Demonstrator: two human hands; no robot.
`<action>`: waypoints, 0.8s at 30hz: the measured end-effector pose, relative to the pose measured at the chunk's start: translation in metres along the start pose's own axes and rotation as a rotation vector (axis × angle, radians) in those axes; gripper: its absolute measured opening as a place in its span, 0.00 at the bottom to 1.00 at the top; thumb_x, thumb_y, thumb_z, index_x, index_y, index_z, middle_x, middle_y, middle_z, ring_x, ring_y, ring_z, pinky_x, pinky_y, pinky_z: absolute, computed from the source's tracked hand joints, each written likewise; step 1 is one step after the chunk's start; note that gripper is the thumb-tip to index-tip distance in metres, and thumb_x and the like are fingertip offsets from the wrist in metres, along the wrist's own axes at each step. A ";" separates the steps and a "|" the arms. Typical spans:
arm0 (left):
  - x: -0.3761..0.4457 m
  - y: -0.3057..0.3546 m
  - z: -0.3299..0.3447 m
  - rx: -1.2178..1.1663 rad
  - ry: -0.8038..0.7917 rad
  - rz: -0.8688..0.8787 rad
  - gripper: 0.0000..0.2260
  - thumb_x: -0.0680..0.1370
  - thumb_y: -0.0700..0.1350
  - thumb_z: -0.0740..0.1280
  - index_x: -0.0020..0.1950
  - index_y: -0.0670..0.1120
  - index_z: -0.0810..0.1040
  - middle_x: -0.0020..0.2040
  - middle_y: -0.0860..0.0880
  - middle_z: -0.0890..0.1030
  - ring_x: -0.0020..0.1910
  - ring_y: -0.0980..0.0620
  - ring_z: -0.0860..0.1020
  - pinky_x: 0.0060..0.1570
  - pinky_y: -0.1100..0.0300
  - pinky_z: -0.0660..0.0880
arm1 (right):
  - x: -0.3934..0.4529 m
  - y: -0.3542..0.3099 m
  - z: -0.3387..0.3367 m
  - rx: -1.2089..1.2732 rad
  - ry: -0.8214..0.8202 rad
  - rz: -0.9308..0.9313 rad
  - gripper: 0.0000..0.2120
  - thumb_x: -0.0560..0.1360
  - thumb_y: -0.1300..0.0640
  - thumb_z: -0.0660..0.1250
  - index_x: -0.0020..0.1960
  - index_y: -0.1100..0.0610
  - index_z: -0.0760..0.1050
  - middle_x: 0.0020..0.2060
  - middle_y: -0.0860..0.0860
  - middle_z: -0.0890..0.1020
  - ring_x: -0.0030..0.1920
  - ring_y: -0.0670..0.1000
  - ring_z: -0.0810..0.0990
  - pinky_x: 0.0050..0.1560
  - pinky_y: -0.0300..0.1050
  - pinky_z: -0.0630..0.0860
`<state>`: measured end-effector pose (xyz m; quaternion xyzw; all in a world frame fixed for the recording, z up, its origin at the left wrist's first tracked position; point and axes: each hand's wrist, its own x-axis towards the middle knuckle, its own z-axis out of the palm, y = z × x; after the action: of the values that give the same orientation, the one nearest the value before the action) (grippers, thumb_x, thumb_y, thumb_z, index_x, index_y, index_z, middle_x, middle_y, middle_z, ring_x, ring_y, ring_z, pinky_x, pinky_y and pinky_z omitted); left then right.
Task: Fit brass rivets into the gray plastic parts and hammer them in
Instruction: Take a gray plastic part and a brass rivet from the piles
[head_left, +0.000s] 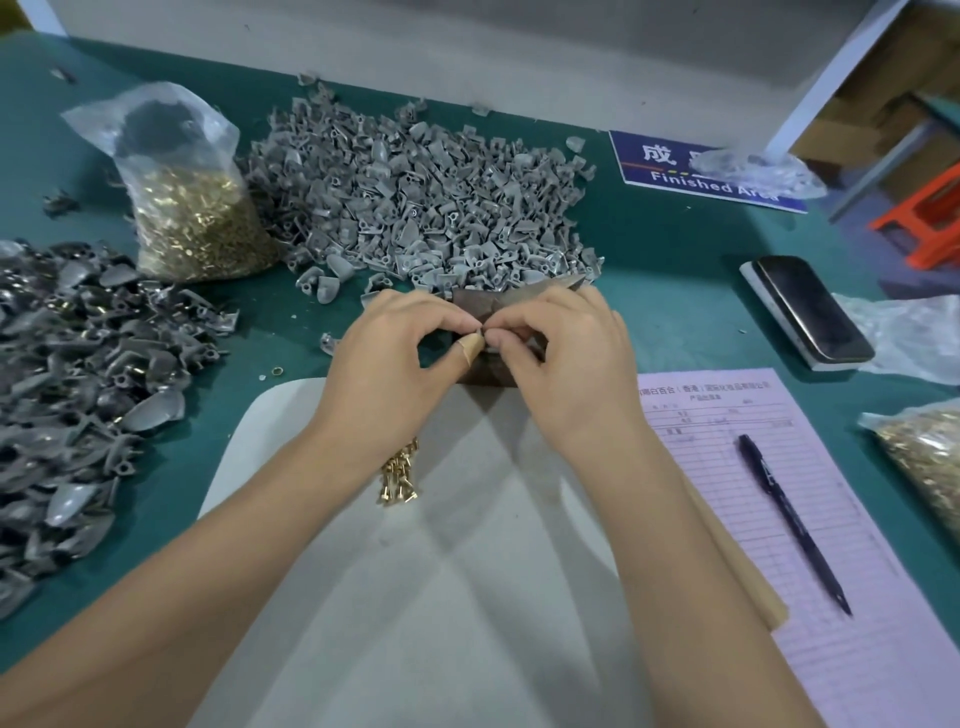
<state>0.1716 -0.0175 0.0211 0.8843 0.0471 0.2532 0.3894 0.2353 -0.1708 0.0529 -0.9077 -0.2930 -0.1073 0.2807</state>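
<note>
The piece being worked sits between the two sets of fingertips, just above a dark block (480, 332) near the middle of the tabletop (675, 270). It is almost wholly hidden, so whether it is a gray plastic part, a brass rivet or both together cannot be told. The left hand (400, 353) curls its fingers in and pinches at it, thumb tip wrapped in tan tape; the right hand (563, 353) pinches from the other side, the fingertips of both nearly touching.

Judging by the loose stock, both items are tiny and light. The plastic looks stiff and thin-walled with a small socket, best held by its broader flat shell so the hole stays clear. The rivets look smooth, hard and apt to roll or slip; gripping the shank just under the head should steady one.

A small cluster of loose rivets (399, 475) lies on the pale mat (467, 571) beside the left wrist. Beyond the hands spreads the heap of gray parts (415, 202), with a clear bag of rivets (192, 208) touching its left edge. A darker pile of parts (78, 389), some glinting brass, lies far left.
</note>
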 end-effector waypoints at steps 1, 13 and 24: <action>0.000 0.000 0.000 -0.003 -0.003 -0.004 0.05 0.77 0.47 0.74 0.52 0.49 0.86 0.50 0.56 0.84 0.54 0.52 0.77 0.56 0.52 0.74 | 0.001 0.000 0.000 -0.002 0.006 0.011 0.02 0.75 0.50 0.74 0.47 0.46 0.85 0.43 0.44 0.80 0.53 0.53 0.74 0.51 0.49 0.66; 0.001 -0.003 0.000 -0.017 0.005 0.003 0.04 0.77 0.46 0.75 0.51 0.50 0.87 0.49 0.57 0.84 0.53 0.51 0.78 0.56 0.49 0.74 | 0.001 0.004 -0.001 0.003 -0.021 -0.014 0.03 0.77 0.53 0.72 0.47 0.46 0.85 0.41 0.45 0.80 0.51 0.55 0.76 0.51 0.54 0.69; 0.001 -0.004 0.001 -0.005 0.009 -0.008 0.04 0.77 0.48 0.74 0.51 0.54 0.87 0.48 0.58 0.84 0.53 0.52 0.77 0.55 0.49 0.75 | 0.005 0.001 -0.004 -0.064 -0.061 -0.067 0.05 0.77 0.55 0.69 0.45 0.48 0.84 0.43 0.44 0.80 0.52 0.54 0.76 0.50 0.53 0.70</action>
<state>0.1730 -0.0147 0.0177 0.8820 0.0518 0.2558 0.3923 0.2401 -0.1716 0.0573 -0.9087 -0.3281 -0.0985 0.2386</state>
